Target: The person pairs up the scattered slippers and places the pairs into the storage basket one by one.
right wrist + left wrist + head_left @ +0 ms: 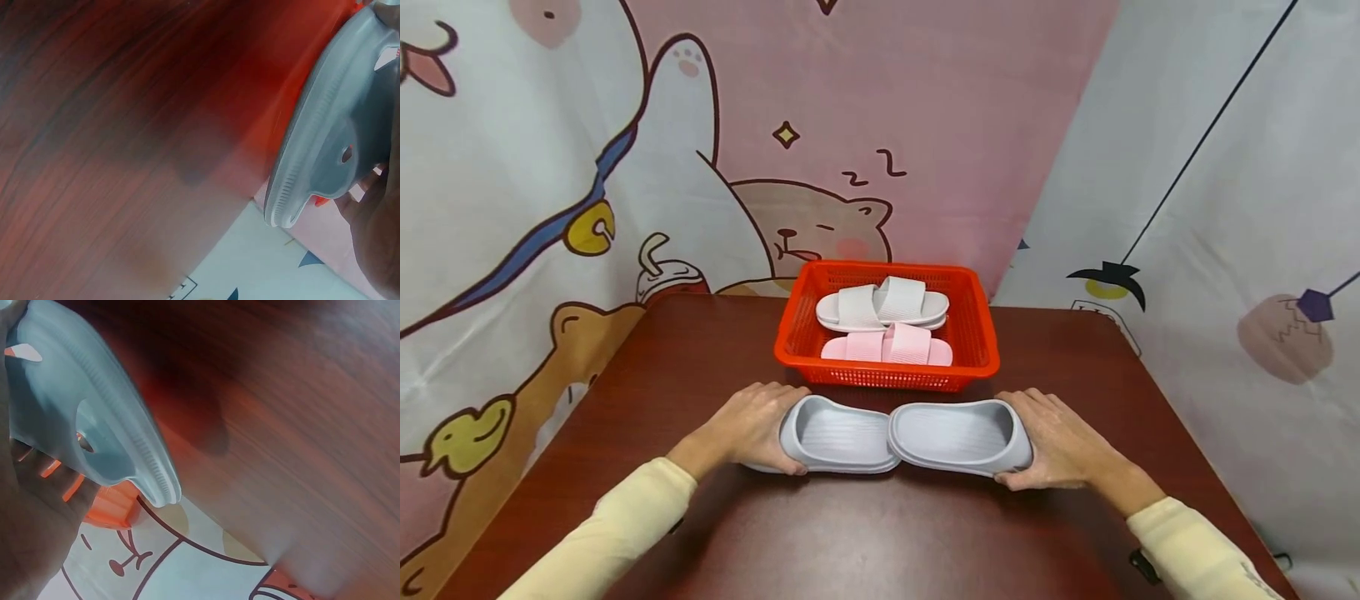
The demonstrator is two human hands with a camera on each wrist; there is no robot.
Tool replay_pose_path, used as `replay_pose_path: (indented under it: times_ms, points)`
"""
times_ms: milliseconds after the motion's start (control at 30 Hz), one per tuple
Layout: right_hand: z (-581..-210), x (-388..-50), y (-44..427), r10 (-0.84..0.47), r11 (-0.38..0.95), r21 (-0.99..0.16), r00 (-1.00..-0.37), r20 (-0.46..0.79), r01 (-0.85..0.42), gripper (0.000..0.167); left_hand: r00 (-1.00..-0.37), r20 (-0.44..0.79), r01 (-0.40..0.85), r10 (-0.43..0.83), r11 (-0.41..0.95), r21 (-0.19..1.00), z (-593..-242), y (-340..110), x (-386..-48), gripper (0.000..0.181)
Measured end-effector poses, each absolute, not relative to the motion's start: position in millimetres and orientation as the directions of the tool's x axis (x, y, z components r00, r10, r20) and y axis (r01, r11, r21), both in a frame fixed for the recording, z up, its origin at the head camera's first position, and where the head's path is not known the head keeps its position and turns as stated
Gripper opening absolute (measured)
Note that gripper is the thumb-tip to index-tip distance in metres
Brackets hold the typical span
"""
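Two grey slippers are held end to end above the table, their heel ends meeting in the middle. My left hand [765, 427] grips the left grey slipper [850, 437] across its strap, thumb on the near side. On the other side, my right hand [1051, 442] grips the right grey slipper [955, 433] the same way. In the left wrist view the slipper [112, 406] shows its strap and ridged sole edge. The right wrist view shows the other slipper [331, 125] with a hole in its strap. Some fingers are hidden behind the straps.
Just beyond the slippers stands a red plastic basket [790, 333]. Inside it lie white slippers [857, 308] at the back and pink slippers [910, 343] in front. The brown table [880, 533] reaches printed curtains [940, 125] at the back and sides.
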State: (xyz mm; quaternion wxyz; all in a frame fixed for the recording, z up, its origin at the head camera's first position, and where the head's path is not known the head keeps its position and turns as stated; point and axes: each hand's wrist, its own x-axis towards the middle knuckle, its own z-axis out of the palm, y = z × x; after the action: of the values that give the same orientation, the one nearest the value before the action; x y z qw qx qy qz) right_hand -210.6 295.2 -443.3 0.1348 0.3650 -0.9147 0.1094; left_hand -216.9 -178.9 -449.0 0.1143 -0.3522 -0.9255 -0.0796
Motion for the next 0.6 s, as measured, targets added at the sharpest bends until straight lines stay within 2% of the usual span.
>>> replay_pose_path:
  times_ms: [200, 600]
  points:
    - [-447, -209, 287, -0.642, 0.705, -0.08, -0.683, 0.349, -0.704, 0.097, -0.7, 0.273, 0.69, 0.66, 0.724, 0.019, -448, -171, -217, 0.093]
    - [-443, -212, 273, -0.652, 0.704, -0.056, -0.676, 0.343, -0.708, 0.093, -0.691, 0.286, 0.689, 0.663, 0.724, -0.014, -447, -158, -217, 0.092]
